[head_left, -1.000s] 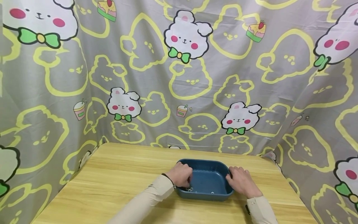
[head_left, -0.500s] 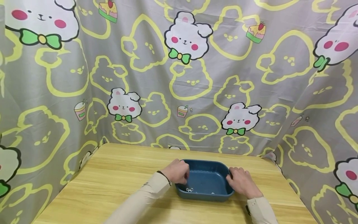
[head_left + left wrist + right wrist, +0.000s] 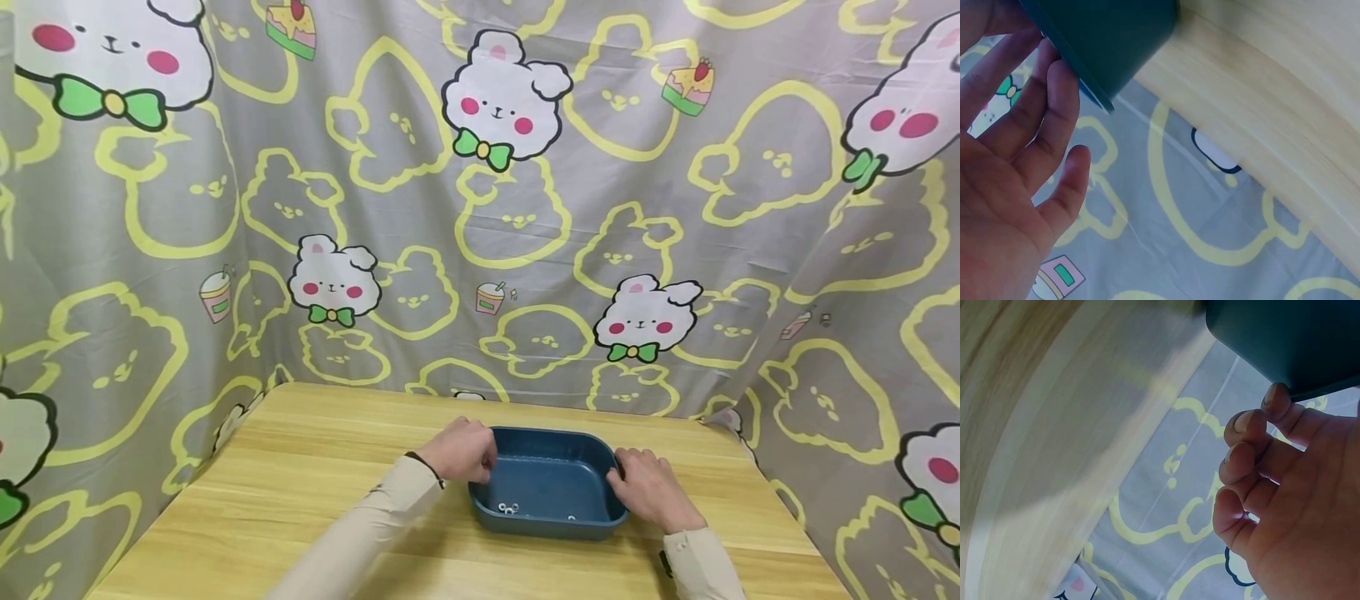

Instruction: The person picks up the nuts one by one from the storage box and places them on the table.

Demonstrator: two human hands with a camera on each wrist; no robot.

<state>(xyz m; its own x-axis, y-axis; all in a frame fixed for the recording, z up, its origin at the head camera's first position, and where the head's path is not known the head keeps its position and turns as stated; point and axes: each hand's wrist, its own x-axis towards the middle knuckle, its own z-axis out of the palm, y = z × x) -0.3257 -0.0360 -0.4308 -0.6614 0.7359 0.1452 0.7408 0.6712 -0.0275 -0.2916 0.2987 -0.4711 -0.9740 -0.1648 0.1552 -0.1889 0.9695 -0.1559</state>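
A dark blue rectangular basin (image 3: 551,527) stands on the table. Several small silvery metal nuts (image 3: 509,509) lie at its near left corner, and another nut (image 3: 572,518) is near its front wall. My left hand (image 3: 459,450) is over the left rim, fingertips pointing down. In the left wrist view, thumb and index of the left hand (image 3: 1016,150) come together at a tiny bright piece beside the rim, mostly hidden; it looks like a nut. My right hand (image 3: 651,485) grips the right wall, thumb inside; in the right wrist view its other fingers (image 3: 1235,469) curl loosely below the rim.
The wood-patterned table (image 3: 322,467) extends on both sides of the basin. A grey cartoon-print curtain (image 3: 420,208) hangs behind the table and along both sides.
My left hand has moved left and slightly up, from inside the basin beside the nuts to its left rim, uncovering the nuts. My right hand and the basin stay in place.
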